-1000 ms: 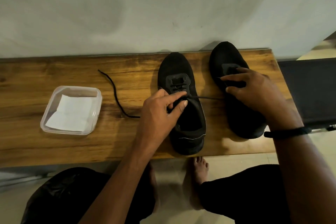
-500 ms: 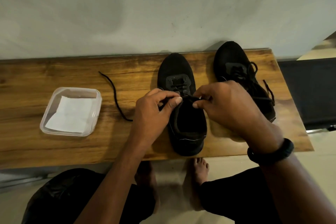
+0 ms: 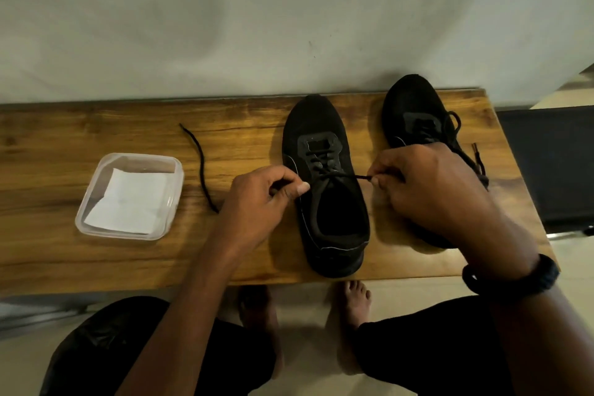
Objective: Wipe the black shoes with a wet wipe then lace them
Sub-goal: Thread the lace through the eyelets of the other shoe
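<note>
Two black shoes stand toe-to-wall on a wooden bench (image 3: 96, 260). The left shoe (image 3: 324, 125) is partly laced at its lower eyelets. My left hand (image 3: 260, 199) pinches the black lace (image 3: 201, 167) at the shoe's left side, and the lace's free end trails off to the left over the bench. My right hand (image 3: 427, 193) pinches the lace's other end just right of the shoe's tongue. The right shoe (image 3: 414, 106) is laced, and its rear half is hidden behind my right hand.
A clear plastic container (image 3: 96, 180) with a white wet wipe (image 3: 131, 202) in it sits on the bench's left part. A pale wall runs right behind the bench. A dark panel (image 3: 553, 164) stands to the right. My knees and bare feet are below the bench's front edge.
My right hand left the right shoe, came to the left shoe and took the lace end, then drew it out to the right. My left hand shifted slightly left with its part of the lace.
</note>
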